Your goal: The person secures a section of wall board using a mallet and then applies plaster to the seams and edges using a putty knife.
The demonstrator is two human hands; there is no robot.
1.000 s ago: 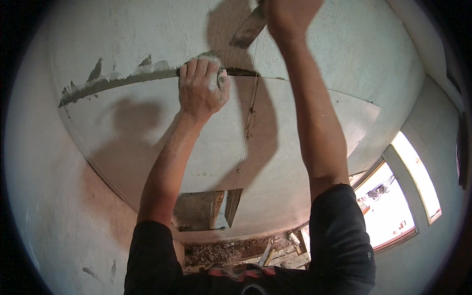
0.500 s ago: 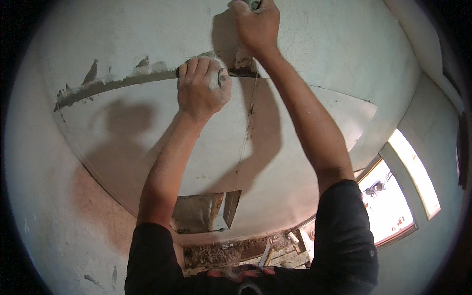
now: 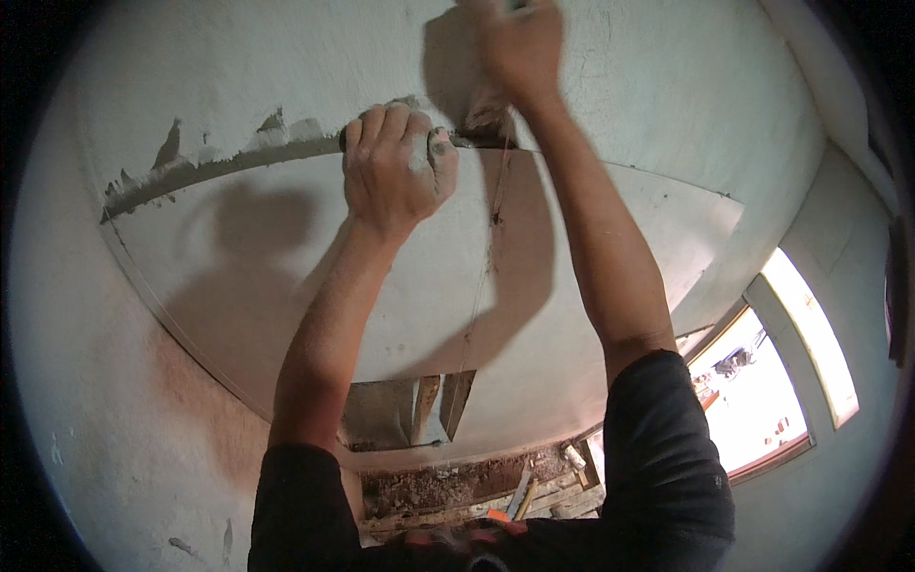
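Observation:
My left hand (image 3: 391, 167) is at the top edge of a large pale panel (image 3: 400, 296) set against the wall. Its fingers are curled and close together, with grey paste smeared on the fingers and thumb; what lies under them is hidden. A band of wet grey mortar (image 3: 219, 164) runs along the panel's top edge, left of this hand. Higher up, my right hand (image 3: 522, 48) is closed and blurred near the picture's top edge. Something greyish shows between its fingers, too small to name. Below it, a dark gap (image 3: 491, 119) with mortar interrupts the wall at the panel's edge.
A thin string (image 3: 477, 296) hangs down the panel. Low in the panel is a rectangular cut-out (image 3: 381, 412). Beneath lie rubble (image 3: 429, 491), wooden pieces (image 3: 572, 500) and a long-bladed tool (image 3: 520, 491). A bright doorway (image 3: 753, 400) opens at the right.
My right hand has shifted slightly right and is now blurred. The left hand stays at the panel's top edge, its thumb a little further out. The view has shifted slightly.

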